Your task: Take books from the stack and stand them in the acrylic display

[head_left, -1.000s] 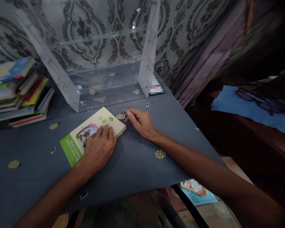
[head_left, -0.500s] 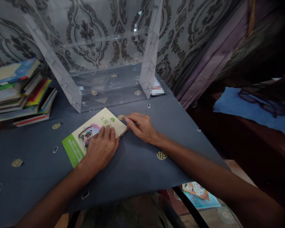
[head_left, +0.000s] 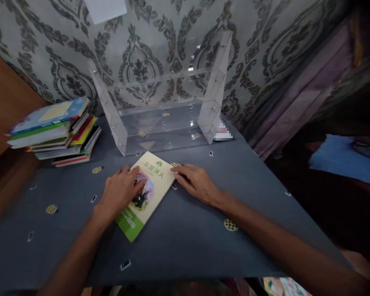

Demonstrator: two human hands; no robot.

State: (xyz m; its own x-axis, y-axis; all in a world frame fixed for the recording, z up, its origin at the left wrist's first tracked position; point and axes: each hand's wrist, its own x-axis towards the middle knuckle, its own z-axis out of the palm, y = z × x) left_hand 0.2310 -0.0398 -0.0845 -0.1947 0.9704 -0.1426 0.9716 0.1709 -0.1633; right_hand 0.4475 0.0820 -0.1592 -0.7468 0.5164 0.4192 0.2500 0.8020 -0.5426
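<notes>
A thin paperback book (head_left: 158,191) lies at an angle on the table, its cover cream with a green lower band and a coloured drawing. My left hand (head_left: 120,190) rests across its left edge, thumb and index finger spread apart on the cover, hiding part of the drawing. At the upper right corner, my right hand (head_left: 197,183) pinches the book between thumb and fingertips. Just behind the book stands a clear plastic rack (head_left: 121,137) with tiered shelves.
A stack of books (head_left: 57,131) stands on the left of the dark grey table (head_left: 185,246). Patterned wallpaper (head_left: 142,70) covers the wall behind. Past the table's right edge lies a blue cloth (head_left: 342,160) with glasses on it.
My left hand has shifted from the middle of the cover to its left edge, uncovering the title. The book has turned somewhat, and my right hand stays at its corner. The camera view has shifted.
</notes>
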